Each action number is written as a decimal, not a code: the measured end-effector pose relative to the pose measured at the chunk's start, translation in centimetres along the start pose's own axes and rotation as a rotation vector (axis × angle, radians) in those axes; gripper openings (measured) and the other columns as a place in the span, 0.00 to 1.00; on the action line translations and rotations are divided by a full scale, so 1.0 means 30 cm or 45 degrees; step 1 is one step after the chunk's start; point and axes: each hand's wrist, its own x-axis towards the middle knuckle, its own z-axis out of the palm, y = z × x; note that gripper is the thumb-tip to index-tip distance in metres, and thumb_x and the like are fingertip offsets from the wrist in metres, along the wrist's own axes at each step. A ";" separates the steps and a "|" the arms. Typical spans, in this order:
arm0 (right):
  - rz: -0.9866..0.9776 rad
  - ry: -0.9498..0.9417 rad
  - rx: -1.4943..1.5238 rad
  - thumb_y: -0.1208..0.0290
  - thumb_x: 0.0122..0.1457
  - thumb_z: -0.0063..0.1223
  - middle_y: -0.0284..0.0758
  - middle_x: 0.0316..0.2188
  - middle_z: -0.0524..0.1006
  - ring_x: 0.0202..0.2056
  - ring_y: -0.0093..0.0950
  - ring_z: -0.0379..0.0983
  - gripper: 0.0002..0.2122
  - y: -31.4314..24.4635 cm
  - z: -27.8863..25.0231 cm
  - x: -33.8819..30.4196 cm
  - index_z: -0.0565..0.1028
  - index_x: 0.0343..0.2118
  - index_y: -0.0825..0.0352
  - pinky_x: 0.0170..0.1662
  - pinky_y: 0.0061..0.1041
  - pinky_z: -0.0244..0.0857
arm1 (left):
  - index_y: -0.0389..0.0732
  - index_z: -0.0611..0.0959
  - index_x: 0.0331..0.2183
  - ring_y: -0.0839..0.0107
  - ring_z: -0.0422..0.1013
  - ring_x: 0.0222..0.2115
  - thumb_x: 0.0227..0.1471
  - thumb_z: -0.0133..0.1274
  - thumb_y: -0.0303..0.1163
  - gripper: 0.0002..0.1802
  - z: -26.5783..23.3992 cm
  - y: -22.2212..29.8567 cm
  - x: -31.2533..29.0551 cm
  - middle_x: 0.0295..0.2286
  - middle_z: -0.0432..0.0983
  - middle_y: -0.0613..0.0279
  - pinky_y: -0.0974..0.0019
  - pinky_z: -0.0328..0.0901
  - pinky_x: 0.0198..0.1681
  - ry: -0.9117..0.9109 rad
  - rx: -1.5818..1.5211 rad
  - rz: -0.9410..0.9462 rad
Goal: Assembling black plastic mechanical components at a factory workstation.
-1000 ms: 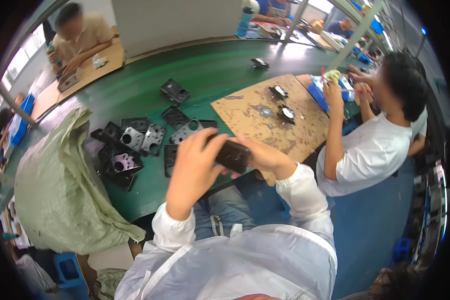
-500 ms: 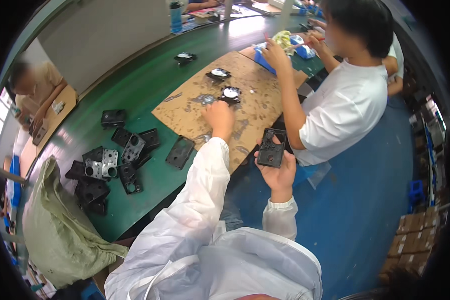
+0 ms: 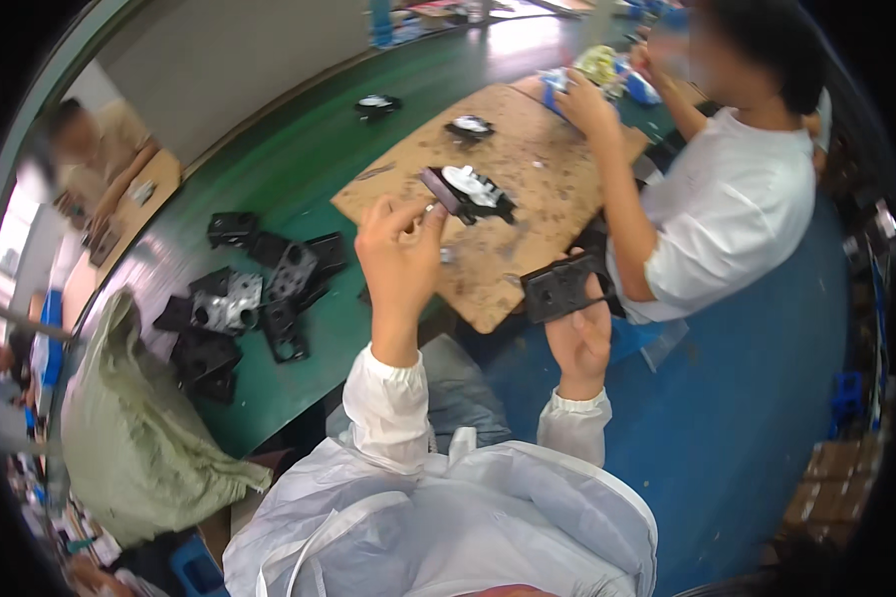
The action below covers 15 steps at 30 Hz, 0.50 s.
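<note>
My left hand (image 3: 400, 261) pinches the edge of a black part with a white disc (image 3: 468, 186), tilted above the cardboard sheet (image 3: 508, 298). Lower and to the right, my right hand (image 3: 579, 350) grips a black plastic housing (image 3: 560, 287), its recessed side with openings partly visible. A similar black part with a white top (image 3: 470, 127) lies on the cardboard farther back, and another one (image 3: 378, 105) rests on the green tabletop (image 3: 304, 144).
A pile of black and grey housings (image 3: 231, 308) lies on the table to the left, beside a greenish woven sack (image 3: 134, 428). At the right a co-worker in a white shirt (image 3: 737, 209) works near a blue box (image 3: 556, 95). Cardboard boxes (image 3: 831, 478) stand at the far right.
My left hand has lifted the black part with the white disc off the cardboard and drawn it nearer. In my right hand the housing has turned from upright to roughly sideways.
</note>
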 end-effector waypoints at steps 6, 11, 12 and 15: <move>0.195 -0.168 0.604 0.73 0.55 0.51 0.45 0.64 0.58 0.53 0.37 0.66 0.33 0.219 0.105 0.037 0.55 0.65 0.62 0.43 0.28 0.69 | 0.36 0.79 0.27 0.73 0.60 0.26 0.53 0.54 0.25 0.04 -0.231 -0.018 -0.118 0.25 0.66 0.65 0.74 0.58 0.32 0.259 -0.445 0.026; 0.339 -0.242 0.683 0.68 0.56 0.51 0.44 0.65 0.55 0.55 0.38 0.63 0.30 0.368 0.265 0.060 0.60 0.64 0.58 0.41 0.29 0.71 | 0.37 0.75 0.32 0.76 0.60 0.27 0.57 0.50 0.25 0.02 -0.351 -0.055 -0.154 0.27 0.67 0.65 0.75 0.58 0.32 0.453 -0.620 -0.003; 0.365 -0.261 0.668 0.67 0.57 0.52 0.43 0.66 0.55 0.56 0.38 0.63 0.29 0.396 0.287 0.062 0.61 0.63 0.57 0.40 0.29 0.72 | 0.37 0.74 0.33 0.76 0.60 0.27 0.57 0.50 0.25 0.02 -0.366 -0.061 -0.162 0.28 0.68 0.65 0.75 0.58 0.32 0.493 -0.657 -0.021; 0.431 -0.190 0.586 0.64 0.56 0.53 0.43 0.66 0.53 0.58 0.40 0.61 0.29 0.477 0.323 0.072 0.63 0.62 0.58 0.41 0.31 0.73 | 0.38 0.73 0.33 0.75 0.61 0.29 0.59 0.47 0.25 0.02 -0.416 -0.078 -0.176 0.31 0.69 0.64 0.76 0.58 0.35 0.483 -0.614 -0.056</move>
